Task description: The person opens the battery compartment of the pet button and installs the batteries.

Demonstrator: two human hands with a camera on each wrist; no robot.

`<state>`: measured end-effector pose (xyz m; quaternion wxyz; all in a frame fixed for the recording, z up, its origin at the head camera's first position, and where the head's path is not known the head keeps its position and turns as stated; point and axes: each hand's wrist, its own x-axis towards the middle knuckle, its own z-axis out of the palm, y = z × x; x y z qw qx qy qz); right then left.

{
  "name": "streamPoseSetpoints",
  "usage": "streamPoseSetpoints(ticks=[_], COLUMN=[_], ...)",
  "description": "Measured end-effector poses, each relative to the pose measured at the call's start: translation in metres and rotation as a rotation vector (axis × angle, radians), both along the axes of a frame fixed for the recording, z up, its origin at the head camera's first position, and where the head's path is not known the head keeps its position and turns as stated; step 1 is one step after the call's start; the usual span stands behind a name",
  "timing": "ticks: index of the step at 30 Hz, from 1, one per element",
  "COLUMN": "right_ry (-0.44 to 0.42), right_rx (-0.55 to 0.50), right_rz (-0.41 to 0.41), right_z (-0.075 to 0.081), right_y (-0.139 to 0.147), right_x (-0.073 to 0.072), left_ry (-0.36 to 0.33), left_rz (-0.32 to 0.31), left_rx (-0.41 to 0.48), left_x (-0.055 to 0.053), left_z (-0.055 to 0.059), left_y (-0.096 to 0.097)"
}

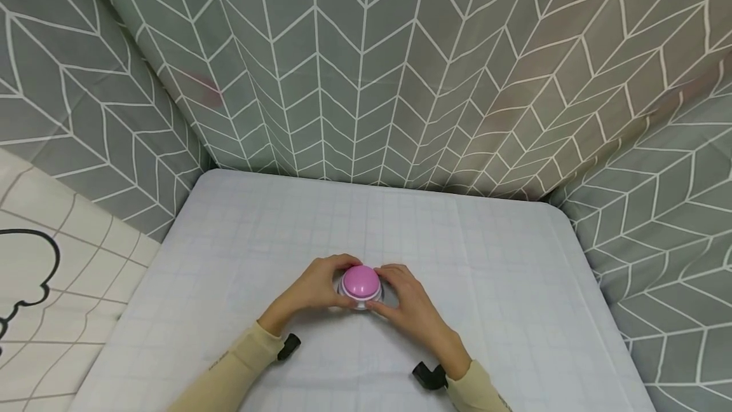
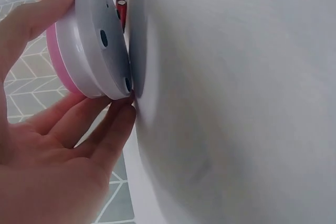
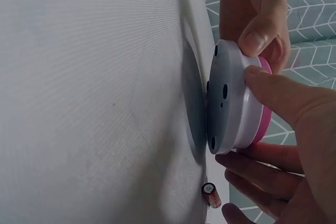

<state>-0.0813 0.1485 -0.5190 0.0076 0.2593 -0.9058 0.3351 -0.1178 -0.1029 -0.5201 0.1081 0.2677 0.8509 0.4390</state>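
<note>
A round push button (image 1: 361, 281) with a pink dome and a white base is between my two hands near the table's middle. My left hand (image 1: 321, 283) grips its left side, thumb at the near edge and fingers toward the far edge. On the opposite side my right hand (image 1: 413, 305) grips it likewise. Dark round holes show on the underside of the white base (image 2: 86, 45) in the left wrist view. The base is tilted just over the table; whether its lower edge touches is hard to tell.
A red and black battery (image 3: 211, 195) lies on the white-covered table (image 1: 366, 221), close to the button in the right wrist view. Red and dark battery shapes (image 2: 122, 11) show behind the base in the left wrist view. Patterned grey curtains (image 1: 354, 68) stand around the table.
</note>
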Motion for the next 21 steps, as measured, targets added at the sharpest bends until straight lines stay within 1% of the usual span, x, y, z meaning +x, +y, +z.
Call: streamPoseSetpoints(ticks=[2,5,10,13,16,21], right_ry=[0.007,0.014,-0.007,-0.007,0.023,0.095], right_rx=[-0.01,-0.017,-0.019,-0.032,-0.03,-0.011], right_rz=[0.005,0.01,0.009,0.03,0.058,0.083], right_z=[0.001,0.003,0.009,0.011,0.011,0.011], right_y=[0.0,-0.001,0.0,0.001,0.002,0.004], right_x=[0.0,0.001,0.005,0.007,0.008,0.008], left_ry=[-0.029,-0.084,-0.197,-0.268,-0.332,-0.419], left_rz=[0.002,0.007,0.011,0.012,0.01,0.004], left_rx=[0.016,0.04,0.08,0.092,0.105,0.137], left_x=[-0.002,-0.003,-0.004,-0.004,-0.004,-0.003], left_z=[-0.001,0.001,0.007,0.008,0.009,0.01], left_y=[-0.001,-0.002,-0.005,-0.006,-0.007,-0.008])
